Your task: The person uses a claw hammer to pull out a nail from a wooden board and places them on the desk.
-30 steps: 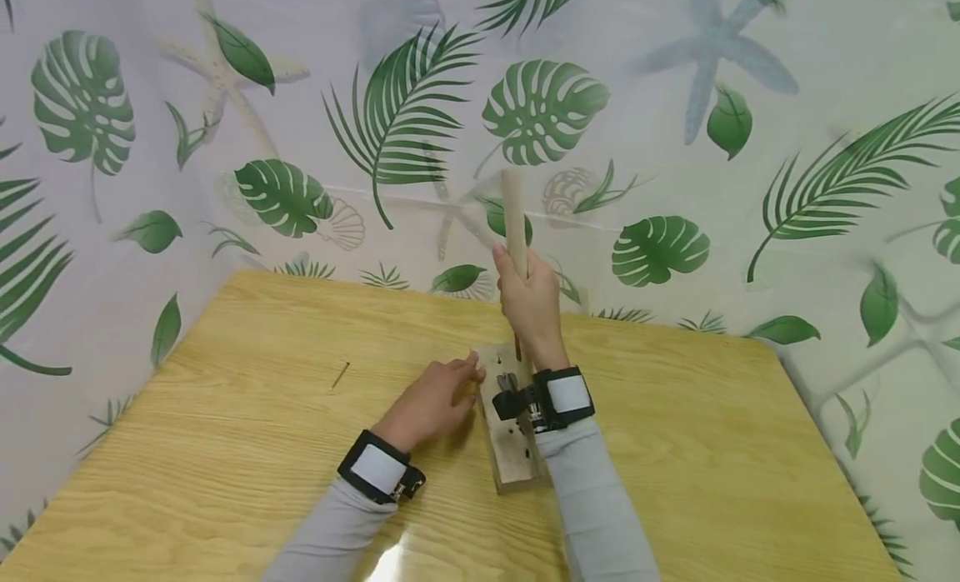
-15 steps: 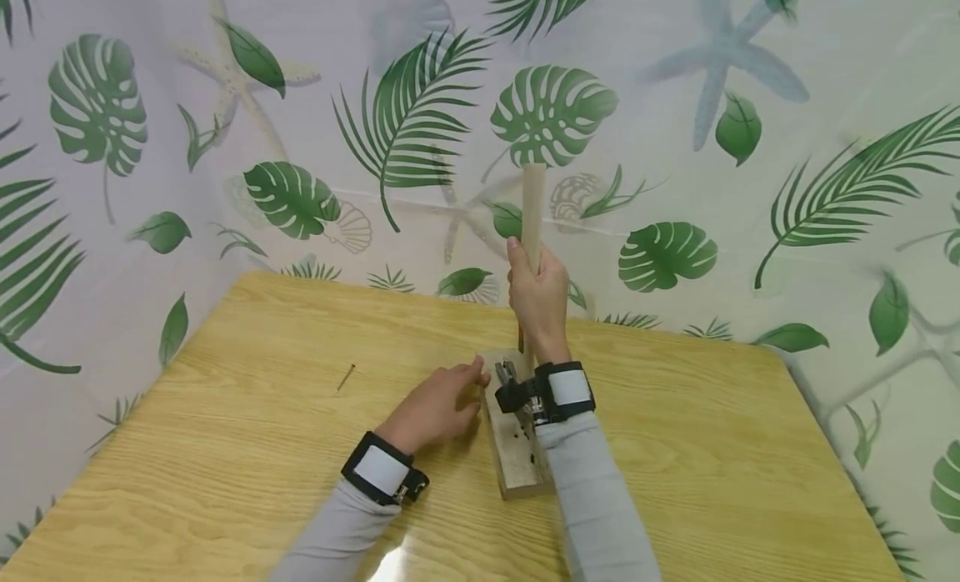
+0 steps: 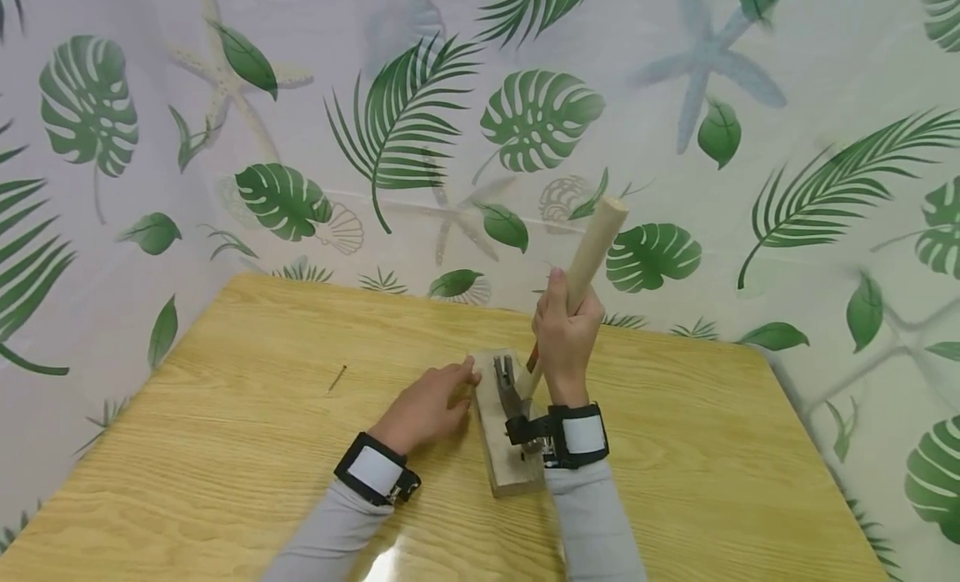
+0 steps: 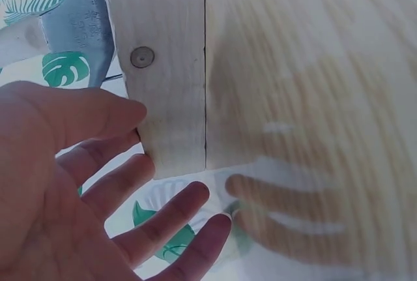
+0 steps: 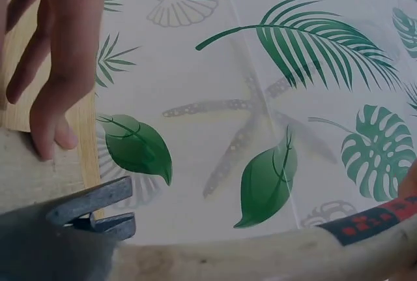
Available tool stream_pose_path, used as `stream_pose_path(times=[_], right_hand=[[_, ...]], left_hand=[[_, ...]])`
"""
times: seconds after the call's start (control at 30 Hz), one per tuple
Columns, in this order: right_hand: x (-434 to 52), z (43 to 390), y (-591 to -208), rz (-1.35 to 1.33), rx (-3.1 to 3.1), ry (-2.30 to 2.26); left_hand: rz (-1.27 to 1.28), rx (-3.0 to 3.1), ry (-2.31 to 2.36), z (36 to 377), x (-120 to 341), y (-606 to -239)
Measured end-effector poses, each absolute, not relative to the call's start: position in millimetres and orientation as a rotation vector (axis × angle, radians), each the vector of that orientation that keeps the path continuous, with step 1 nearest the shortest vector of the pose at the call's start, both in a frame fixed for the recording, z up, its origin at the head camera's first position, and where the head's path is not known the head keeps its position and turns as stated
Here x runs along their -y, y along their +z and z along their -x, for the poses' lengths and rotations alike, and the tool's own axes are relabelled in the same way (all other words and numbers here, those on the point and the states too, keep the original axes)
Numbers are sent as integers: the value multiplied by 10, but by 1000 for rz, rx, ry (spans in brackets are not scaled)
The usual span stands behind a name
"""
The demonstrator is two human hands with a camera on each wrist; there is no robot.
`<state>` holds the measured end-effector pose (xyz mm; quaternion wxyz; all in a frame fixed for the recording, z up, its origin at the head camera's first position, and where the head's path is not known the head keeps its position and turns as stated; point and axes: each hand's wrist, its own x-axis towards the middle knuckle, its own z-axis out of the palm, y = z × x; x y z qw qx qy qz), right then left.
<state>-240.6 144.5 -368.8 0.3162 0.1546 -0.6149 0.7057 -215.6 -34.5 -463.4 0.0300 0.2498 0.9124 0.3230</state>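
Note:
My right hand (image 3: 566, 336) grips the wooden handle of a claw hammer (image 3: 600, 240), thumb laid along it. The handle leans up and to the right. The hammer's grey head (image 3: 510, 394) lies over a pale wooden block (image 3: 510, 475), its split claw pointing to the block's far end. In the right wrist view the claw (image 5: 94, 209) shows near the left hand's fingertips. My left hand (image 3: 427, 407) has its fingertips at the block's far left edge. The left wrist view shows the thumb against the block (image 4: 166, 111) and the other fingers loosely extended.
A single nail (image 3: 337, 378) lies on the wood-grain table (image 3: 247, 423), left of the hands. Dark spots (image 3: 523, 456) mark the block's top, and a round disc (image 4: 142, 57) sits in its side. A leaf-patterned cloth (image 3: 420, 232) hangs behind the table.
The hammer handle has tipped from nearly upright to leaning right, and my right hand has moved right and slightly nearer. My left hand stays at the block's edge.

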Motion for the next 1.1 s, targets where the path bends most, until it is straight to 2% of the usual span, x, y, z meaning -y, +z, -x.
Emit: stream_pose_path(times=[0.23, 0.57, 0.87, 1.1], right_hand=[[-1409, 2283, -3722, -522, 1501, 1817], [-1435, 2193, -3727, -488, 1520, 1759], [-1546, 2110, -3625, -595, 1320, 1824], [-1567, 1949, -3489, -583, 1309, 1848]], left_hand=[[-756, -2833, 1006, 2192, 375, -4621], [-767, -2843, 1012, 2190, 334, -4620], [-751, -2828, 1019, 2165, 352, -4577], [-788, -2878, 1036, 2146, 307, -4555]])
